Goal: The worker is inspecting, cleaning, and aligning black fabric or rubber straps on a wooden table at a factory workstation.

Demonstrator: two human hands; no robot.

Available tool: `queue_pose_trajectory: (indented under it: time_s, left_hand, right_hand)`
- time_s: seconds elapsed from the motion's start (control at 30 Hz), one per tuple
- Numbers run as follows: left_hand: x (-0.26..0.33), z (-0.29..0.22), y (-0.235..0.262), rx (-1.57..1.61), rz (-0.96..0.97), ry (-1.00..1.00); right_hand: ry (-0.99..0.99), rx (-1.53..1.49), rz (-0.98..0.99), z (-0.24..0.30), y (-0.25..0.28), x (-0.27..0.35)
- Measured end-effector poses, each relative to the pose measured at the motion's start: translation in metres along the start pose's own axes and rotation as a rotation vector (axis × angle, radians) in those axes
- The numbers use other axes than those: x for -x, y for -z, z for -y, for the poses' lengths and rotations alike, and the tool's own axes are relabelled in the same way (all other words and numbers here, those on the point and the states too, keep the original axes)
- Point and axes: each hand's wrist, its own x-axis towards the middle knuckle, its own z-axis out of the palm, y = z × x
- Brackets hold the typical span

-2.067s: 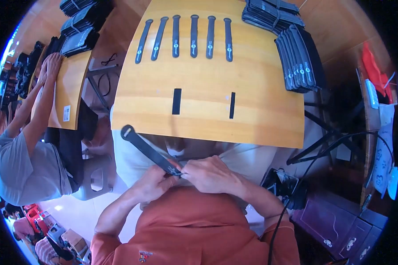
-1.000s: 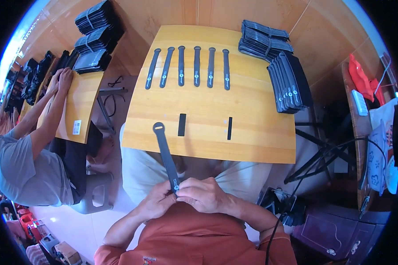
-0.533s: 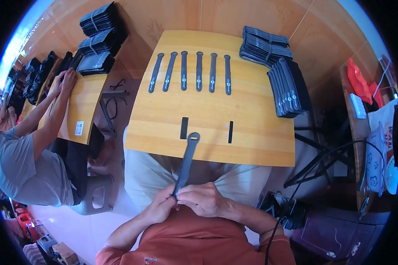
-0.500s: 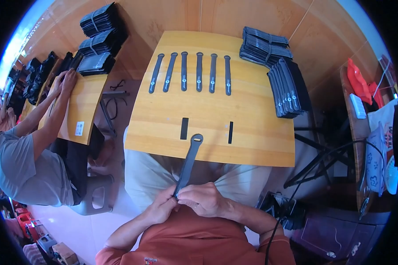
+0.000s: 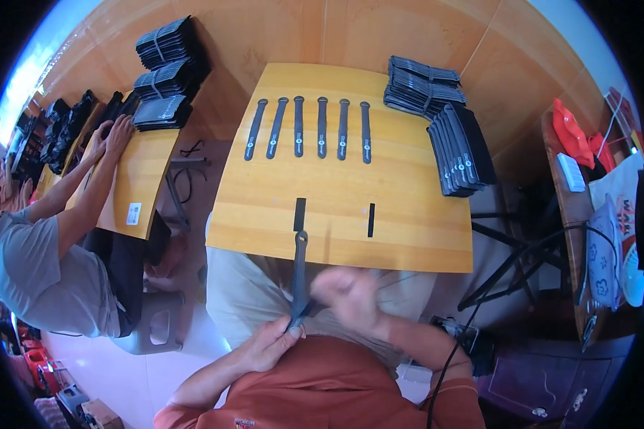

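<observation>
A dark grey strap with a rounded, slotted head stands between the person's two hands in the lower middle of the frame. Its long axis runs nearly up and down the frame, the head overlapping the front edge of the worktop, the lower end down at the left hand. The left hand's fingers are closed on that end, thumb along it, so the strap extends from them toward the top of the frame. The right hand, blurred, lies just right of the strap's lower half; its fingers look loosely parted, but whether they touch or hold anything cannot be told. The left hand is the nearer. As for markings, no print shows on the held strap, while the six straps in a row across the upper worktop each bear a small white emblem and lettering near the lower end, as do those in the strap stack at upper right. A white label with a dark printed pattern sits on the neighbouring worktop at left.
</observation>
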Motion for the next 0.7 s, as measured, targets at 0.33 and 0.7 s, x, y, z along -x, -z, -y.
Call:
queue_pose_trajectory:
  time_s: [0.33,0.7]
  left_hand:
    - [0.053,0.036,0.009,0.010,-0.197,0.076]
    - [0.044,0.028,0.008,0.196,-0.226,0.048]
  right_hand:
    - [0.395,0.006,-0.974,0.079,0.196,-0.127]
    - [0.254,0.302,-0.763,0.020,0.180,-0.137]
